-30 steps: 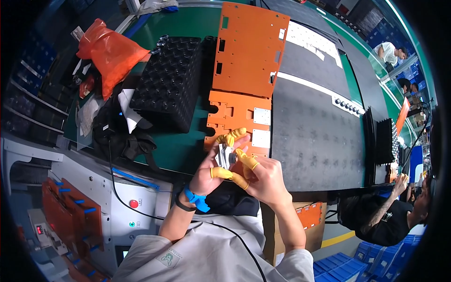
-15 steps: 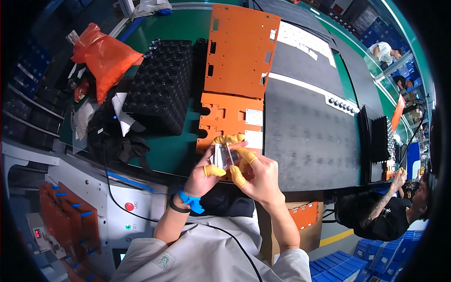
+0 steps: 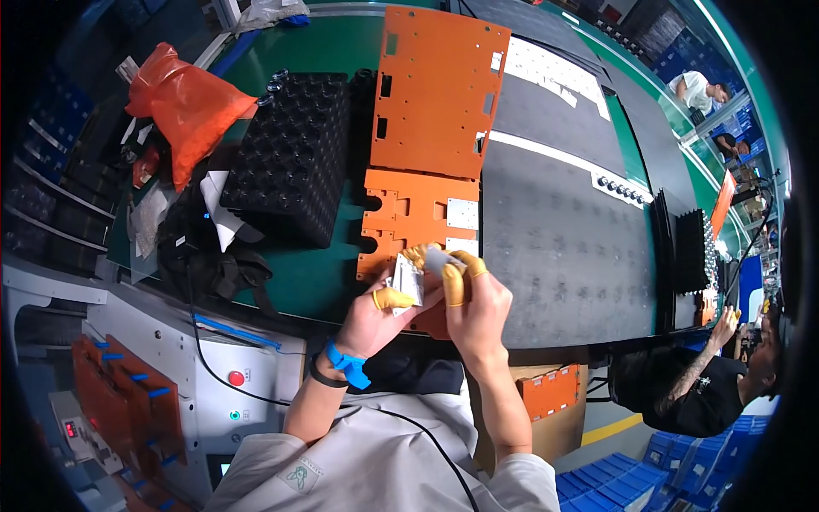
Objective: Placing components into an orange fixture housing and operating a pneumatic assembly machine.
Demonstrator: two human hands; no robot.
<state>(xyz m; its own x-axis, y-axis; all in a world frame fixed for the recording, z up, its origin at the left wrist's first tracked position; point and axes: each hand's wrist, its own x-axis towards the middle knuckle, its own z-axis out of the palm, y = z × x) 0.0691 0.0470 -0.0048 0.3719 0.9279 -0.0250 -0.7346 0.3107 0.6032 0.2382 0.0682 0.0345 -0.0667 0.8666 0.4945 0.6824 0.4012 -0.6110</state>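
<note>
My left hand [image 3: 365, 326], wearing yellow finger cots and a blue wristband, is closed on a small stack of white-silver plates [image 3: 407, 283]. Beside it my right hand [image 3: 479, 311], also in yellow finger cots, pinches a thin grey plate [image 3: 439, 258] between thumb and fingers. The grey plate is tilted, close to the upper right of the stack. Both hands are over the near end of an orange panel with cut-outs [image 3: 388, 224]. A white plate [image 3: 461, 213] lies on its right side, with a second partly hidden behind my right fingers.
Beyond is a larger orange panel [image 3: 439, 94]. To the left stand a black block with round cells [image 3: 294, 145] and an orange plastic bag [image 3: 192, 111]. Dark mats [image 3: 563, 247] cover the bench at right, with a co-worker in black [image 3: 682, 388] past them.
My right hand has turned upward and now holds a grey plate apart from the stack. The stack in my left hand has tilted to show its white face.
</note>
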